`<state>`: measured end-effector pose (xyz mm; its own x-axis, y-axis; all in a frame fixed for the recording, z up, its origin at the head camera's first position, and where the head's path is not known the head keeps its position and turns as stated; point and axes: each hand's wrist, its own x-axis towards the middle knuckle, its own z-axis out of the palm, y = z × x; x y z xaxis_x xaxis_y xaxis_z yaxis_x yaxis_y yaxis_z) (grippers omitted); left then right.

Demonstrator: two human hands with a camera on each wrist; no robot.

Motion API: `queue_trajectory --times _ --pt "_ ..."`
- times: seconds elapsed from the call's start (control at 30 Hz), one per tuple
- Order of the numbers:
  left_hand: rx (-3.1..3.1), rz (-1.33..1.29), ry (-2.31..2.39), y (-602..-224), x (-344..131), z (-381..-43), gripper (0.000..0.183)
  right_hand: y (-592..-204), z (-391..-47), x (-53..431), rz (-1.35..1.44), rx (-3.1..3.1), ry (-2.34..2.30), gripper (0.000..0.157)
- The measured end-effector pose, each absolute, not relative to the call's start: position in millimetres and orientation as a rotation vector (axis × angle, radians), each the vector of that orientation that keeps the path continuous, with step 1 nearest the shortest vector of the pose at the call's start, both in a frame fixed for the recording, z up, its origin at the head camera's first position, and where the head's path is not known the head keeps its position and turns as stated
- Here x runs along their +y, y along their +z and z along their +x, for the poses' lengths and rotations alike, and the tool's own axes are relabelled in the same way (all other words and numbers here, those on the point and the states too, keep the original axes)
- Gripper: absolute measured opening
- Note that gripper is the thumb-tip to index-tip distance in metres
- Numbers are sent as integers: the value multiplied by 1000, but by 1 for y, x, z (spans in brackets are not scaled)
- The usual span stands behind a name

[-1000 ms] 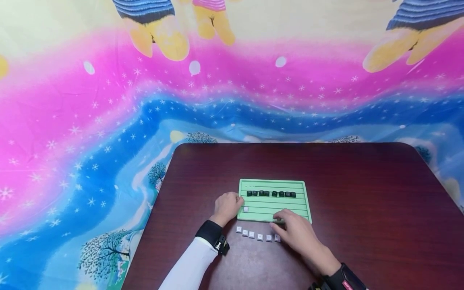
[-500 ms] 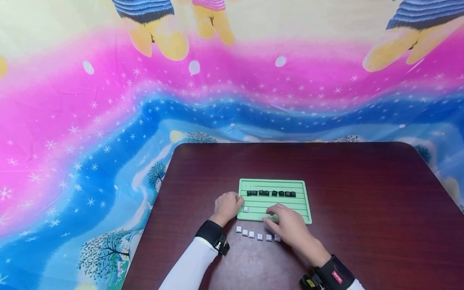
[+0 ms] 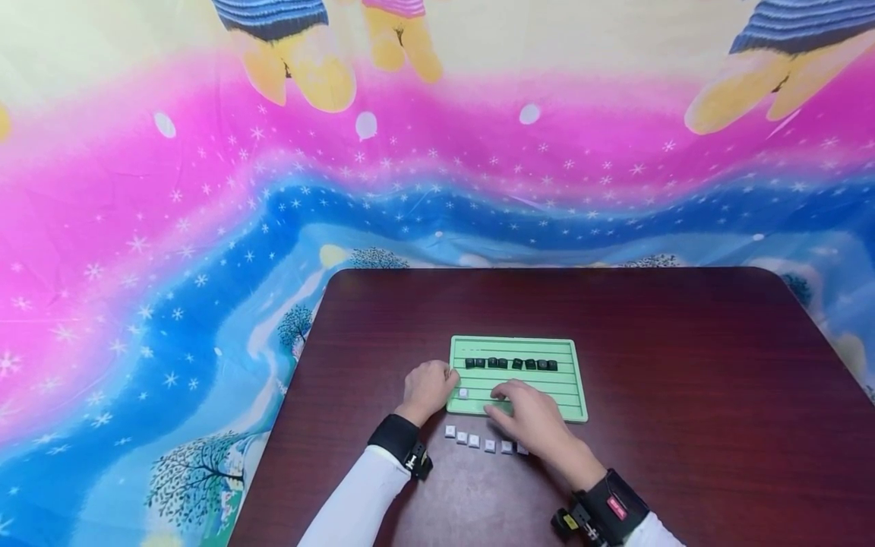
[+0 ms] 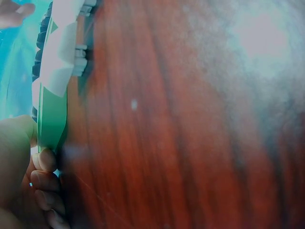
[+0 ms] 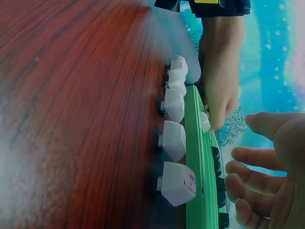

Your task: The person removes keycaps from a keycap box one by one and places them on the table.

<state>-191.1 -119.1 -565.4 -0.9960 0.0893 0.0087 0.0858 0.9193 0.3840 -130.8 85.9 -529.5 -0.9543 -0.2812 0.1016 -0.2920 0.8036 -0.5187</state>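
Observation:
A green ridged tray (image 3: 566, 389) lies on the table, with a row of several black keycaps (image 3: 492, 363) across it and one white keycap (image 3: 463, 393) near its left side. My left hand (image 3: 428, 391) grips the tray's left edge between thumb and fingers. Over the tray's front part hovers my right hand (image 3: 536, 419), fingers loosely bent and apart; the right wrist view shows nothing between them. Just in front of the tray stands a row of several white keycaps (image 3: 475, 441), the rightmost partly covered by the right hand. Up close, a white keycap (image 5: 177, 183) shows dark marks.
The dark red-brown table (image 3: 697, 365) extends around the tray on all sides. Behind it hangs a colourful printed cloth (image 3: 437, 167). Each wrist wears a black strap with a small camera, the left strap (image 3: 394, 437) near the white keycap row.
My right hand has moved left over the front of the tray, staying empty. The left hand keeps its grip on the tray's edge, and the keycaps have not moved.

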Motion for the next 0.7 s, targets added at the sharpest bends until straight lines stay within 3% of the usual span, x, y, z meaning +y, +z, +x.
queue_trajectory --times 0.7 --pt "3057 134 626 -564 -119 -191 45 -532 -146 65 506 -2972 873 27"
